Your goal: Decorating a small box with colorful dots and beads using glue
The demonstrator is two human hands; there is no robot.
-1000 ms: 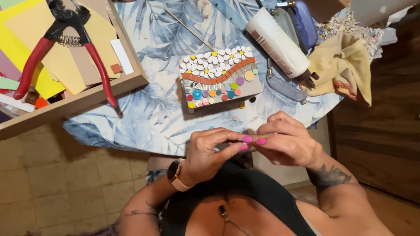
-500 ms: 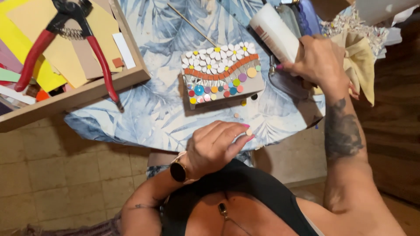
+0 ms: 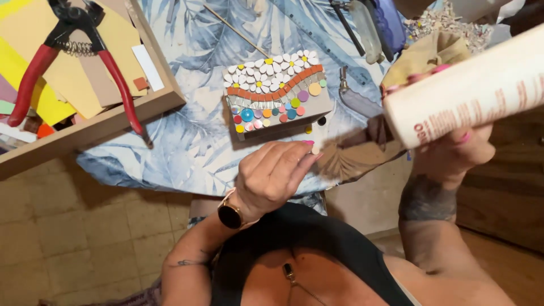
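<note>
One head-worn camera looks steeply down, close over the person's chest, with the table edge (image 3: 187, 170) toward twelve o'clock.

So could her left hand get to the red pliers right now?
Probably not straight away. The left hand is pinching a small tile piece, so it isn't free, though nothing stands between it and the red pliers on the wooden tray.
</note>
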